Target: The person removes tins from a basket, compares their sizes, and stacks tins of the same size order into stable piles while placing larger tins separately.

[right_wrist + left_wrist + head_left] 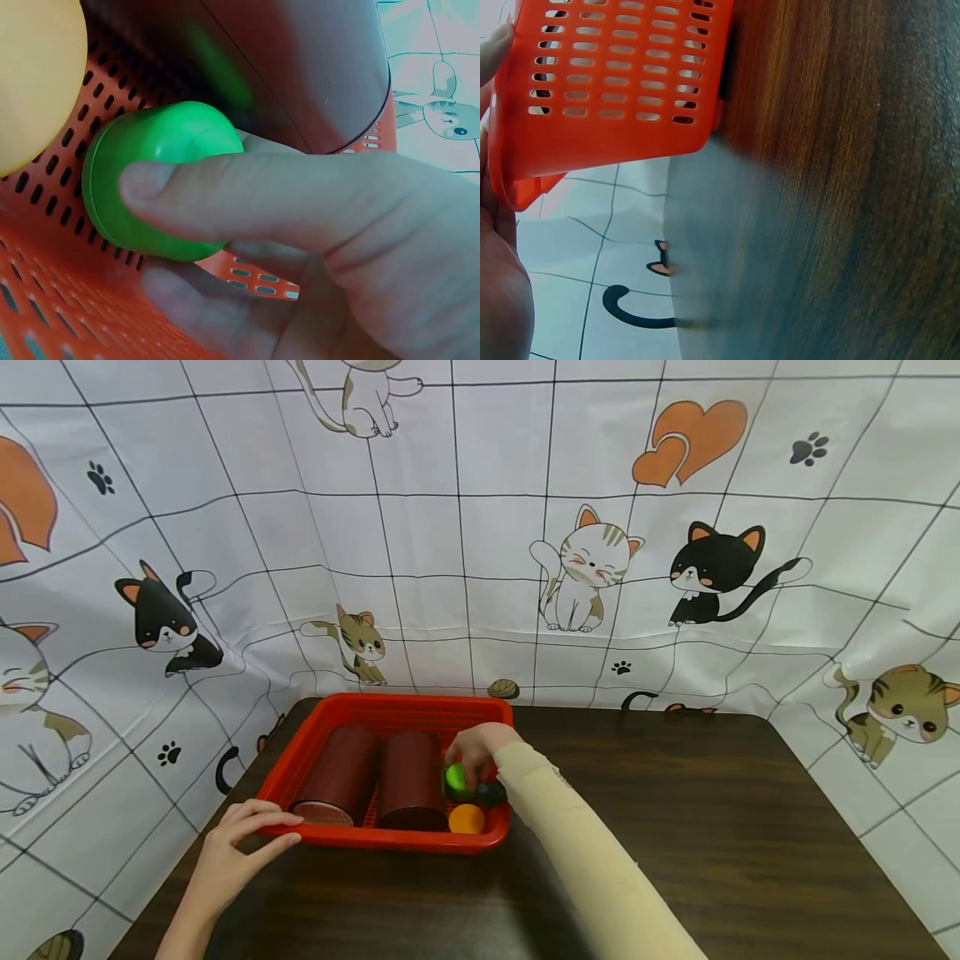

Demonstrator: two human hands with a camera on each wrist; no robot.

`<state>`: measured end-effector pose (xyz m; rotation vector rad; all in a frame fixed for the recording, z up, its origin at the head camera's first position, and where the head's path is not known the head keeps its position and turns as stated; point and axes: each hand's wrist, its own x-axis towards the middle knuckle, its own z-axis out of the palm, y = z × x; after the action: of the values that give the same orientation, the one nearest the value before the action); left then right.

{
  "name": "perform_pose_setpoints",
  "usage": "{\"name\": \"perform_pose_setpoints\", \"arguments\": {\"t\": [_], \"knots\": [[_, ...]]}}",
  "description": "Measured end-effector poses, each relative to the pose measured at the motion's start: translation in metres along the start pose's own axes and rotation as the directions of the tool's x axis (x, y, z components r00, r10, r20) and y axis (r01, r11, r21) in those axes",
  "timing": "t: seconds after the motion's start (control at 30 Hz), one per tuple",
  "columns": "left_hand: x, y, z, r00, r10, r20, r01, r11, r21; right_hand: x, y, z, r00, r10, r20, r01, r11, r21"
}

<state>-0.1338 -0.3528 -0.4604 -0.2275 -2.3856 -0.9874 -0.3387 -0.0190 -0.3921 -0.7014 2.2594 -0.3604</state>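
Observation:
At the near left corner of a red slotted plastic basket [360, 837], my left hand [236, 852] holds the rim, thumb and fingers on either side of it in the left wrist view. My right hand [480, 750] reaches into the basket's right part. Between its thumb and fingers it grips a small, smooth green cylinder with a rounded end [169, 180]. Beside that lie a yellow-orange round piece [467, 819] and a dark piece [492, 793], partly hidden and unclear in kind. Two large dark-red cylinders [341, 772] fill the basket's left and middle.
The basket stands at the left of a dark wood-grain table [675, 827]. White cat-print sheeting [480, 527] hangs behind the table and along its sides.

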Motion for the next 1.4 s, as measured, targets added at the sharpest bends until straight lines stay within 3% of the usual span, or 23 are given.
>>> {"name": "perform_pose_setpoints", "arguments": {"t": [0.4,0.63,0.83,1.07,1.4], "knots": [[-0.0003,-0.0031,0.0024,1.0,0.0,-0.007,0.0,1.0,0.011,0.0002,0.0032,0.0002,0.997,-0.074,0.028,0.071,0.993,0.096],[0.001,0.0007,0.0,1.0,0.006,-0.005,-0.006,1.0,0.007,-0.0008,0.0042,-0.0015,0.988,-0.13,0.085,0.112,0.976,0.185],[-0.0005,0.0054,-0.0011,1.0,-0.023,0.011,0.023,0.999,0.025,-0.0032,0.0048,-0.0027,0.985,-0.133,0.11,0.111,0.976,0.19],[-0.0013,0.003,0.0003,1.0,-0.016,0.011,0.015,1.0,0.021,-0.0029,0.0052,-0.0057,0.977,-0.139,0.164,0.099,0.968,0.229],[-0.0012,0.0063,-0.0008,0.999,-0.031,0.015,0.03,0.999,0.039,-0.0059,0.0021,-0.0082,0.978,-0.141,0.157,0.106,0.972,0.21]]}}
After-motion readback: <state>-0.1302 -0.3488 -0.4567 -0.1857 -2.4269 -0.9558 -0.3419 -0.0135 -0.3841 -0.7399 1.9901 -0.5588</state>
